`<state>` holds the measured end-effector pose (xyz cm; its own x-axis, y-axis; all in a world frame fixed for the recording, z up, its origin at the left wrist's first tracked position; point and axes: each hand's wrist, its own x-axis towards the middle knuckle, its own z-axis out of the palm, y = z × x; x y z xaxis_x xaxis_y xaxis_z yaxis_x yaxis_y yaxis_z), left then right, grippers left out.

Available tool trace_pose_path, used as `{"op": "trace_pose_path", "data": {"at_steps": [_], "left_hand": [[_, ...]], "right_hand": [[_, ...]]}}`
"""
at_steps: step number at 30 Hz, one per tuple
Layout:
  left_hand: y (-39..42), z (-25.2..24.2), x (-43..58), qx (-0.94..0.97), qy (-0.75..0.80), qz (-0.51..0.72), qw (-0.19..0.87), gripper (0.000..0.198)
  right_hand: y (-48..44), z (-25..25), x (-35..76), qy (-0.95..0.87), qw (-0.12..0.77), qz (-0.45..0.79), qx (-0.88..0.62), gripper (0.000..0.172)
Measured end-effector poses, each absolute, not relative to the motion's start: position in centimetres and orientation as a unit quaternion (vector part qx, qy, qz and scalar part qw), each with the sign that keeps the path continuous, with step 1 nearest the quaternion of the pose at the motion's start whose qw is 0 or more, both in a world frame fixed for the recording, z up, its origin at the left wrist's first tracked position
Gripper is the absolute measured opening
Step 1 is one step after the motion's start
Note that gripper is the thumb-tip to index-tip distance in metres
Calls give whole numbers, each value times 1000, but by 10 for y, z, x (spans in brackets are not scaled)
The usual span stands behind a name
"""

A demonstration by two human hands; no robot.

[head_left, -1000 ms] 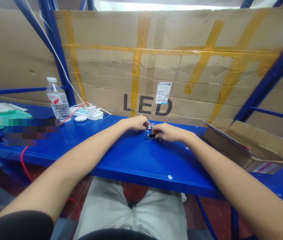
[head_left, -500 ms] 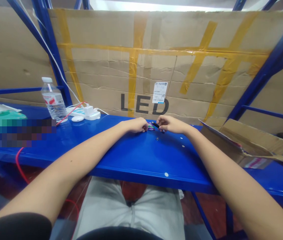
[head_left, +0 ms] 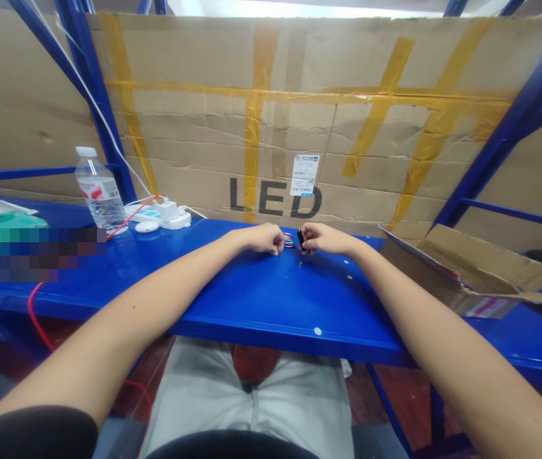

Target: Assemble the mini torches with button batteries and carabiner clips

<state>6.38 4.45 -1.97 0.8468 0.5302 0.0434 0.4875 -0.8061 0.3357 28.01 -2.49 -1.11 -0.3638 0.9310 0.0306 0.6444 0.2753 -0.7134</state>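
On the blue table [head_left: 261, 299], my left hand [head_left: 268, 240] rests with its fingers curled closed, its knuckles beside a small bundle of thin, multicoloured striped sticks [head_left: 289, 240]. Whether anything sits inside those fingers is hidden. My right hand [head_left: 316, 238] pinches a short black stick-like object [head_left: 300, 239], held close to upright; its exact kind is too small to make out. Just below it a tiny shiny metal piece [head_left: 300, 263] lies on the tabletop. The striped bundle lies between my two hands.
A large taped cardboard box [head_left: 194, 140] marked LED stands behind the table. On the left are a water bottle [head_left: 101, 191], a power strip [head_left: 175, 220], a round white object [head_left: 146, 227] and a green tissue pack [head_left: 3, 233]. An open cardboard carton [head_left: 472, 268] sits right.
My right hand has turned the black object from a slant to nearly upright, bringing its lower end over the tiny metal piece. My left hand has stayed almost in place.
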Motion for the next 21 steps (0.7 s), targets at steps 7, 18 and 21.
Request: {"op": "trace_pose_path", "data": {"at_steps": [7, 18, 21], "left_hand": [[41, -15, 64, 951, 262, 58, 154, 14], [38, -14, 64, 952, 253, 104, 136, 11], [38, -12, 64, 949, 239, 149, 144, 12]], "right_hand": [[-31, -6, 281, -713, 309, 405, -482, 64], [-25, -13, 281, -716, 340, 411, -450, 30], [-24, -13, 280, -725, 315, 363, -493, 22]]}}
